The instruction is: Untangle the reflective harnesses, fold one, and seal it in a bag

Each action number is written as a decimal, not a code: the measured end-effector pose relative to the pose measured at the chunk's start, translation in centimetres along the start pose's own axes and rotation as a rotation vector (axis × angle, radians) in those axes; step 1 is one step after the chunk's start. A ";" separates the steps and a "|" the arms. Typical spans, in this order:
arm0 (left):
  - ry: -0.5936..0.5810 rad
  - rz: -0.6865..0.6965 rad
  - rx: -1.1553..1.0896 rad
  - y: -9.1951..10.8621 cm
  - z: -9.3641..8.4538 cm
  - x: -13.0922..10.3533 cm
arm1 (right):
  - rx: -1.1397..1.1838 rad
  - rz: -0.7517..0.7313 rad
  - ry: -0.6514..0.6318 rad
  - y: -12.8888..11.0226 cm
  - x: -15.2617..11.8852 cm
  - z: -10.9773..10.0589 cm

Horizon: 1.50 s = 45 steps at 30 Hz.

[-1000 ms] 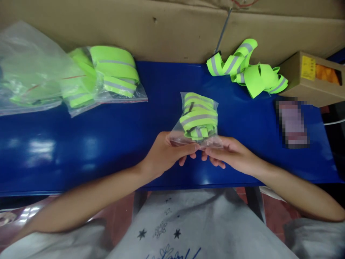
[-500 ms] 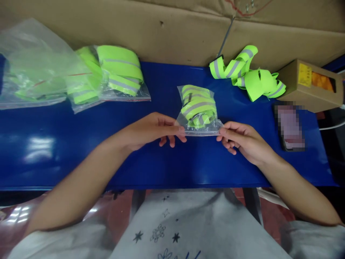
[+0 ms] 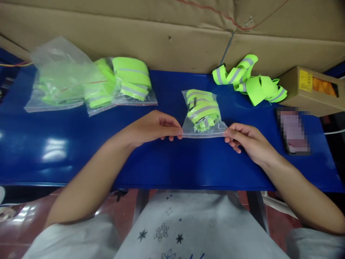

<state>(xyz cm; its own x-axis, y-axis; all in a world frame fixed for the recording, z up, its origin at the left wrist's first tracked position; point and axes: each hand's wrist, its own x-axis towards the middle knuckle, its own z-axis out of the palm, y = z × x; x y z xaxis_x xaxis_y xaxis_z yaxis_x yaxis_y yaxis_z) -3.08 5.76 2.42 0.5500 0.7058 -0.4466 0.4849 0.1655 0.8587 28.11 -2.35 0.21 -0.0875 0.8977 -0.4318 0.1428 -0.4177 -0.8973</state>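
A clear zip bag (image 3: pixel 192 126) lies on the blue table with its zip edge toward me. Inside it is a folded neon-yellow reflective strap (image 3: pixel 204 104) with grey stripes. My left hand (image 3: pixel 159 127) pinches the left corner of the zip edge between thumb and fingers. At the opposite corner, my right hand (image 3: pixel 245 138) pinches the same edge, thumb on top. The edge is stretched straight between both hands. Whether the zip is fully closed cannot be made out.
Several bagged neon straps (image 3: pixel 132 77) lie at the back left. A loose reflective strap (image 3: pixel 256 86) is heaped at the back right beside a cardboard box (image 3: pixel 299 95). A phone (image 3: pixel 292 131) rests on the table (image 3: pixel 172 162). Large cardboard (image 3: pixel 134 32) stands along the back.
The view has shifted slightly, so everything sits a little further right and lower. My left fingers have curled in closer at the bag's corner. Both hands still grip the zip edge.
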 end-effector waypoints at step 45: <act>0.038 -0.004 -0.049 -0.5 1.6 0.1 | -0.098 0.025 -0.057 0.3 -0.3 0.5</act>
<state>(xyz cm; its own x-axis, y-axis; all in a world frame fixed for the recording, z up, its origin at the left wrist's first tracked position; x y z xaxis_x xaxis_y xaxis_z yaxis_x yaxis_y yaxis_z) -2.16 4.63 1.53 0.5213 0.7304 -0.4412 0.4531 0.2012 0.8684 27.69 -2.84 0.01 -0.1378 0.8766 -0.4610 0.2414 -0.4217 -0.8740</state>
